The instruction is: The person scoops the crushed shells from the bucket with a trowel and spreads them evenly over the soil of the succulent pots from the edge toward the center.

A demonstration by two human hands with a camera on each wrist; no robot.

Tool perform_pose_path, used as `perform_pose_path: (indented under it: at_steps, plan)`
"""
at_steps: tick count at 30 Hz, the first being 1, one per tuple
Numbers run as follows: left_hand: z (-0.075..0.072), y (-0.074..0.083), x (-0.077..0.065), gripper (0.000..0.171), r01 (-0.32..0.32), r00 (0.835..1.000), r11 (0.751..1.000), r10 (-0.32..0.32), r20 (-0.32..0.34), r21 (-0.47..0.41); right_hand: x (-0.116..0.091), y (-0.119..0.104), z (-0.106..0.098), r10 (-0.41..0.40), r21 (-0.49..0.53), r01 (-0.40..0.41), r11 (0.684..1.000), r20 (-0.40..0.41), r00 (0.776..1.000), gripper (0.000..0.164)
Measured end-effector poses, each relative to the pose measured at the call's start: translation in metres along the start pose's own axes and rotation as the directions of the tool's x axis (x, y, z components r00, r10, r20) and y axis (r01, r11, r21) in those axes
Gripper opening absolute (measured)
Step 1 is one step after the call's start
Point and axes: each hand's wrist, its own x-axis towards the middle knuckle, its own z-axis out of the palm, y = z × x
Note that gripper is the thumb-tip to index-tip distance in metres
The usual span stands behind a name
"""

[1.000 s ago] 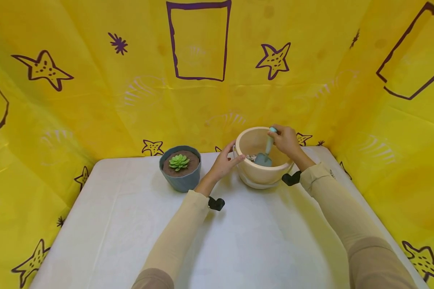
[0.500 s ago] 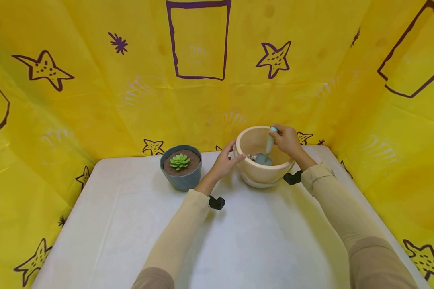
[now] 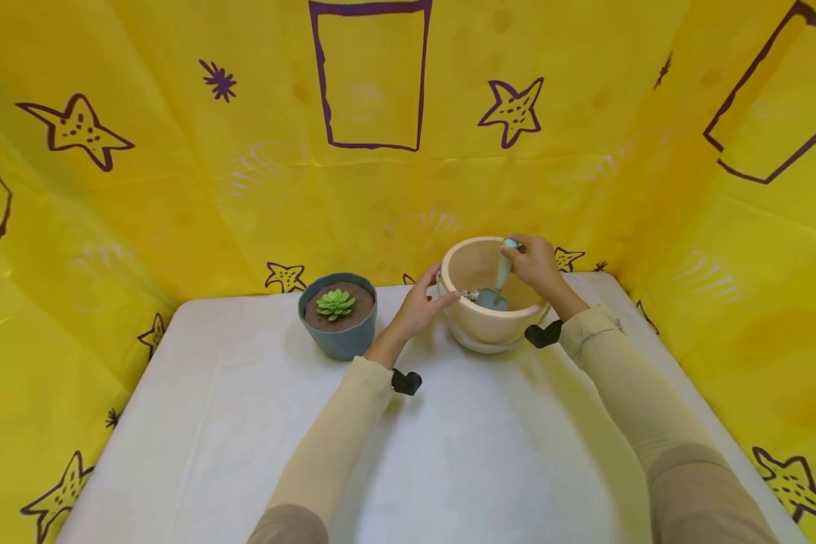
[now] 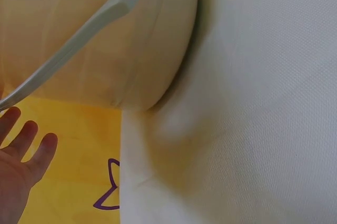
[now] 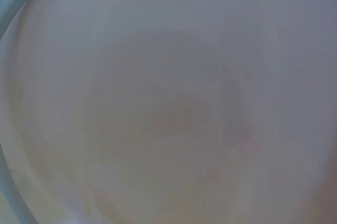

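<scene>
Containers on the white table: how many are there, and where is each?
2: a blue-grey pot on the left, with a green plant, and a cream bucket to its right, touched by the left hand.

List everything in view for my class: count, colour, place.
Bucket: one, cream, right of centre.
Bucket handle: one, grey, along its side.
Trowel: one, blue-grey and green, blade in bucket.
Loose bits: several, whitish, in the bucket.
Pot: one, blue-grey, left of the bucket.
Plant: one, green, in the pot.
Soil: one layer, brown, around the plant.
Tabletop: one, white, beneath both containers.
Backdrop: one, yellow, behind the tabletop.
Drawings: several, purple, on the backdrop.
Wrist devices: two, black, at both wrists.
Sleeves: two, beige, on the arms.
Left hand: one, bare, at the bucket's rim.
Right hand: one, bare, gripping the trowel.
</scene>
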Motion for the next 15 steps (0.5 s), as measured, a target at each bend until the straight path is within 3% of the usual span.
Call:
perform_pose_path:
  at_steps: [8, 15]
  plan:
    - [0.0009, 0.0007, 0.0005, 0.073, 0.004, 1.000, 1.000, -0.004, 0.000, -0.013, -0.0008, 0.0044, -0.0021, 0.020, 0.020, -0.020, 1.000, -0.019, 1.000, 0.035]
    - [-0.0009, -0.0003, 0.0017, 0.075, 0.018, 1.000, 1.000, -0.018, 0.006, -0.004, -0.0036, 0.0027, -0.0042, -0.021, 0.012, 0.021, 1.000, -0.022, 1.000, 0.034]
